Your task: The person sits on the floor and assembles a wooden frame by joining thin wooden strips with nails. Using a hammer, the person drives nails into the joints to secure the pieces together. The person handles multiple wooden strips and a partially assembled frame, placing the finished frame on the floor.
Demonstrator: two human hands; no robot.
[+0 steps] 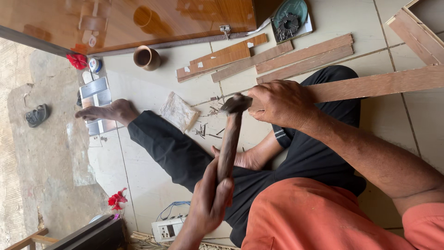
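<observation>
Left hand (210, 201) clenched on a hammer (230, 139), right hand (282, 103) gripping a wooden strip (379, 83).
Hammer head meets the strip's end over the knee, beside the fingers; a skewed blow could hit them. Loose nails (203, 131) lie on the floor.

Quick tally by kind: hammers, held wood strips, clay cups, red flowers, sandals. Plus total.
hammer: 1
held wood strip: 1
clay cup: 1
red flowers: 2
sandal: 1
Total: 6
</observation>
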